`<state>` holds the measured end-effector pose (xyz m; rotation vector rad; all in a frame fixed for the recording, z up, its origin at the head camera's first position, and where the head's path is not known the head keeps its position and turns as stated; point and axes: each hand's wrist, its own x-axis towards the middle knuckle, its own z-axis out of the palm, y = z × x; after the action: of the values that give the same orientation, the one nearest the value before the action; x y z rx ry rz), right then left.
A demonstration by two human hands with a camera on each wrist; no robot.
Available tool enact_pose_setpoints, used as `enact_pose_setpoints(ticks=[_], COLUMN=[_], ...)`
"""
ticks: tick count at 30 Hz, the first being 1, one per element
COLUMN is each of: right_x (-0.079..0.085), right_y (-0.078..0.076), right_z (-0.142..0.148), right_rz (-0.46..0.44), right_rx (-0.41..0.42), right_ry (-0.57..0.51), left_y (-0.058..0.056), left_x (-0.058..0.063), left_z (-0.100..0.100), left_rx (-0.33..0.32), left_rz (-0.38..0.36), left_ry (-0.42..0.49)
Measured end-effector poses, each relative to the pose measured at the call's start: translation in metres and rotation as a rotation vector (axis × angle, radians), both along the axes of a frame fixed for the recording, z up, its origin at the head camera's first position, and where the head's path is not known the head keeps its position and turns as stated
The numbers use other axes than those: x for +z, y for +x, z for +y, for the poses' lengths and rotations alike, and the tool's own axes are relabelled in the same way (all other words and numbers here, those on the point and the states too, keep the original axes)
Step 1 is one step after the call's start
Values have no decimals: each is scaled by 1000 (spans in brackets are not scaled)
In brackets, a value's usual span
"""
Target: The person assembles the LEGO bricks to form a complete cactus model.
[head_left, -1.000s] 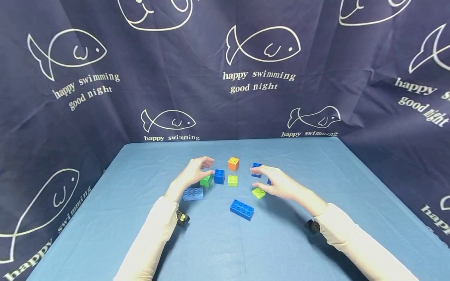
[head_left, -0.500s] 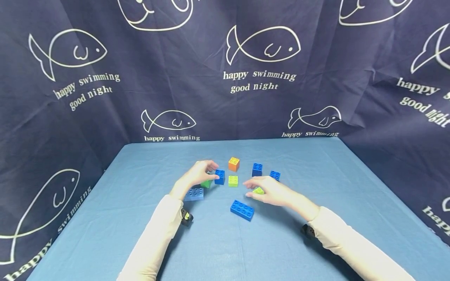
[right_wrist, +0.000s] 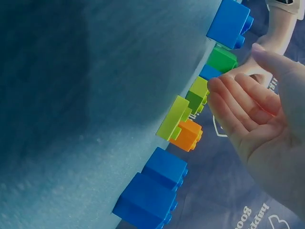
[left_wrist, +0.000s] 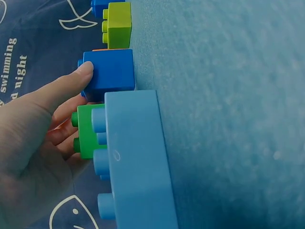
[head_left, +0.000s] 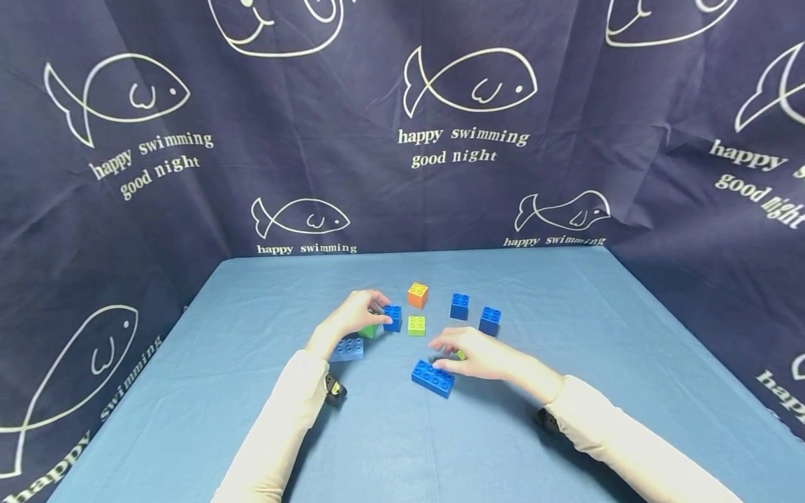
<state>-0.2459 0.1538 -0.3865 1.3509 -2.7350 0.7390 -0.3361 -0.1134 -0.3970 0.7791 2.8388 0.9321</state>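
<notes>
My left hand pinches a square blue building brick; in the left wrist view the thumb lies on its studded edge, with the other fingers behind it. A green brick and a long light-blue brick sit beside that hand, partly covered by it in the head view. My right hand is held with fingers loosely bent and nothing in its grasp. Below it, a flat lime brick is mostly hidden. Its thumb overlaps the far edge of a long blue brick in the head view.
A lime brick and an orange brick stand between and beyond the hands. Two square blue bricks are at the back right. Blue cloth covers the table; a dark fish-print curtain hangs behind it.
My left hand has moved right from above the green brick and taken hold of the blue brick. The right hand has come left and nearer, over the flat lime brick toward the long blue one.
</notes>
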Motion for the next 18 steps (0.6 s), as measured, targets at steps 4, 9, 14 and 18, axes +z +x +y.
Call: enact_pose_setpoints(ticks=[4, 9, 14, 18], right_x=[-1, -2, -4, -6], right_y=[0, 1, 1, 1], right_z=[-1, -1, -1, 0], right_rz=[-43, -97, -114, -135], right_rx=[-12, -16, 31, 58], right_ry=[10, 25, 30, 27], left_y=[-1, -2, -2, -2], left_x=[0, 0, 0, -1], left_z=[1, 2, 2, 3], left_rx=[8, 16, 24, 24], left_rz=[-9, -15, -13, -8], left_ry=[9, 18, 28, 29])
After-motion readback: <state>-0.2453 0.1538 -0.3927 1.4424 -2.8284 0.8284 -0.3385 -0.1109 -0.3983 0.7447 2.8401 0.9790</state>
